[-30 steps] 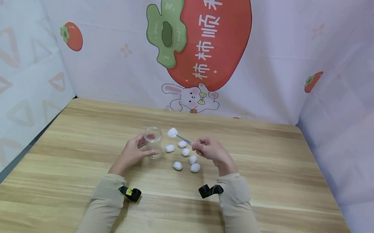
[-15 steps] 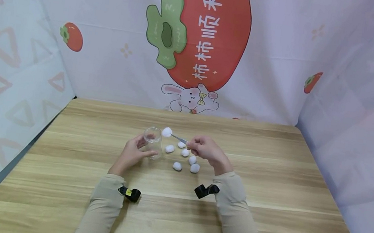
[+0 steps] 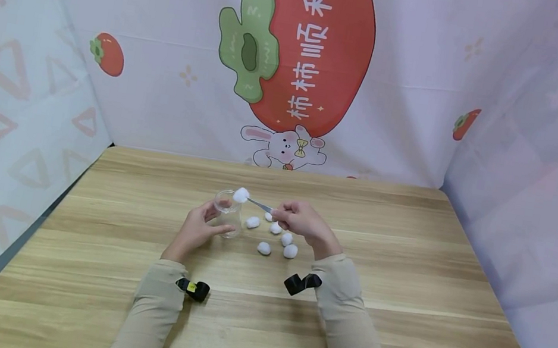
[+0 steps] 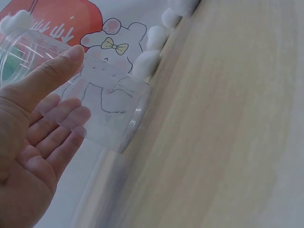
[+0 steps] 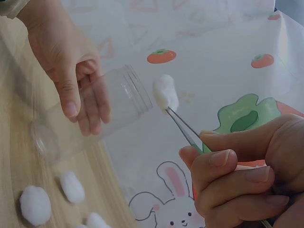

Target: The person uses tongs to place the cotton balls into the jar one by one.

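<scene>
My left hand point(image 3: 197, 229) holds a clear, uncapped jar point(image 3: 229, 222) upright on the table, thumb on one side and fingers on the other. Tweezers point(image 3: 260, 205) are pinched in my right hand point(image 3: 306, 224). Their tips grip a white cotton ball point(image 3: 241, 195), which in the head view overlaps the right side of the jar's mouth. From the right wrist view, that cotton ball point(image 5: 165, 91) is just beyond the threaded rim, outside the jar. Through the jar wall point(image 5: 121, 102) I see my left fingers.
Several loose cotton balls point(image 3: 264, 248) lie on the wooden table point(image 3: 245, 325) to the right of the jar, some beneath my right hand. A printed cloth point(image 3: 160, 96) hangs behind the table, and patterned sheets stand at both sides.
My right hand has moved left with the tweezers, bringing the cotton ball from right of the jar to its mouth. The left hand and jar have stayed in place.
</scene>
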`<control>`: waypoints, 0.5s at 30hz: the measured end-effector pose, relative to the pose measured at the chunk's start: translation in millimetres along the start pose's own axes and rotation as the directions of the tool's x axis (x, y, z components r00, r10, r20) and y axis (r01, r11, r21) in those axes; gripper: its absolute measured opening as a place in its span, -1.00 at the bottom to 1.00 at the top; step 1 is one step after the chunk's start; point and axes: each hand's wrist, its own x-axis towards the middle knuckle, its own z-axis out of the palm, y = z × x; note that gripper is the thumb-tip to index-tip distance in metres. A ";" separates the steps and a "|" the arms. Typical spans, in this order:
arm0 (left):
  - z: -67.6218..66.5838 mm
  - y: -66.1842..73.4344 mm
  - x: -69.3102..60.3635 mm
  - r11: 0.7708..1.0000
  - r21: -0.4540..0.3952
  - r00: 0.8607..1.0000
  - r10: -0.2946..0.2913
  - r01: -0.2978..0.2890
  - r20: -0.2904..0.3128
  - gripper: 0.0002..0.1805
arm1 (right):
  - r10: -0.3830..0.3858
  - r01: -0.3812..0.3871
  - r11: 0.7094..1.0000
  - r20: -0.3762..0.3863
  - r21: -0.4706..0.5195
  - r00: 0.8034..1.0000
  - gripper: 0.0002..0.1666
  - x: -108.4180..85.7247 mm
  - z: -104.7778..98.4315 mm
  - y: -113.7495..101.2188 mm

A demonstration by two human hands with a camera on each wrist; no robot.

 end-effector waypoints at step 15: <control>0.0 -16.2 4.8 1.000 0.006 1.000 -0.005 0.005 -0.003 -0.30 | 0.010 -0.009 1.000 0.017 -0.006 1.000 -0.74 2.4 6.8 -6.4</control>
